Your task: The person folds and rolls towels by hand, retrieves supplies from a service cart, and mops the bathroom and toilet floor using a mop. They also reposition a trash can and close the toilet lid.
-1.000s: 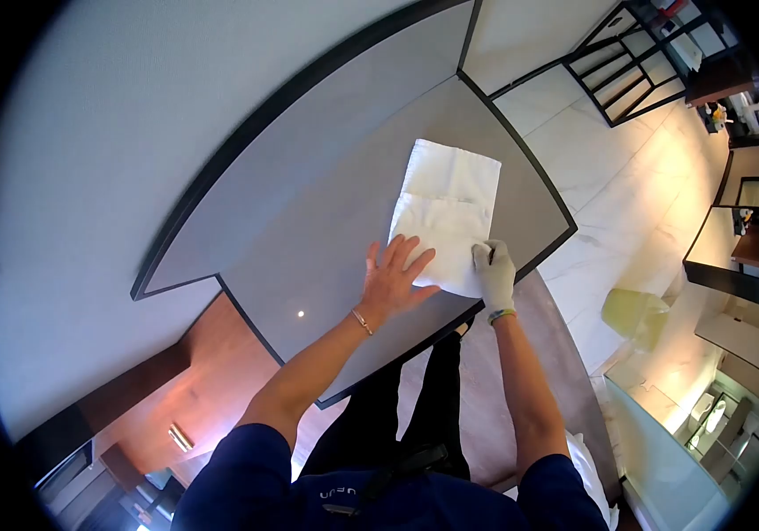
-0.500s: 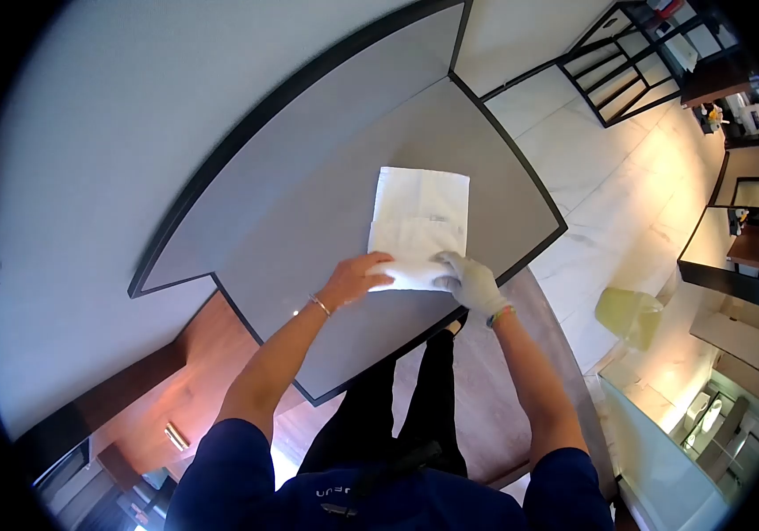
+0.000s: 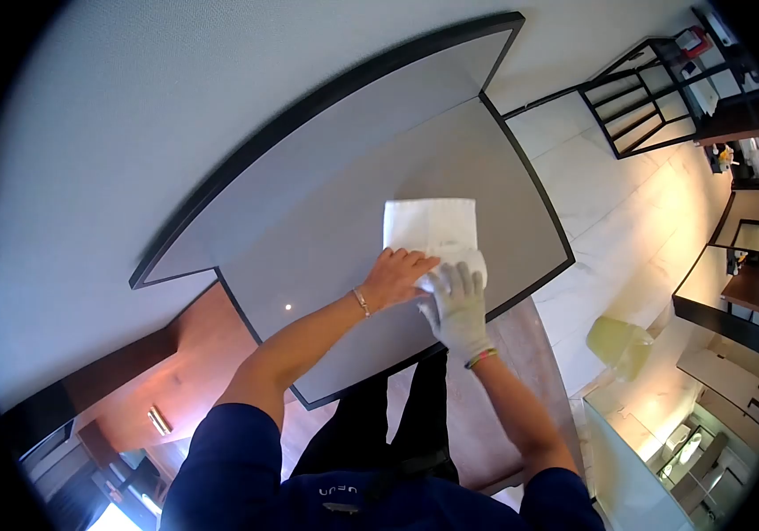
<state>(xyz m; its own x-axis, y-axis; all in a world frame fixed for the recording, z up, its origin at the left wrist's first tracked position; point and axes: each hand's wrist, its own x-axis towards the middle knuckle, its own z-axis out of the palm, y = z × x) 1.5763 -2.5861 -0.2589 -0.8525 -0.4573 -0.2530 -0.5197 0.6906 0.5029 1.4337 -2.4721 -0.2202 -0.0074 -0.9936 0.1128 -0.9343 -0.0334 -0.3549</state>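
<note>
A folded white cloth (image 3: pixel 431 221) lies on a grey surface with black trim (image 3: pixel 326 265); its near end looks bunched or rolled. My bare left hand (image 3: pixel 402 276), with a bracelet at the wrist, curls its fingers over the near left part of the cloth. Close beside it, my right hand (image 3: pixel 457 310) wears a pale glove and has its fingers stretched out on the near right end, thumb apart. The two hands almost meet and hide much of the cloth's near edge.
A raised panel with a thick black edge (image 3: pixel 326 102) borders the far side. Pale tiled floor lies to the right, with a translucent yellowish bin (image 3: pixel 620 348) and a black metal rack (image 3: pixel 640 111). A reddish-brown wooden panel (image 3: pixel 194 354) is at the lower left.
My left hand has moved right over the cloth, towards my right hand. My gloved fingers have straightened. Less of the cloth shows at its near end. The view has shifted slightly.
</note>
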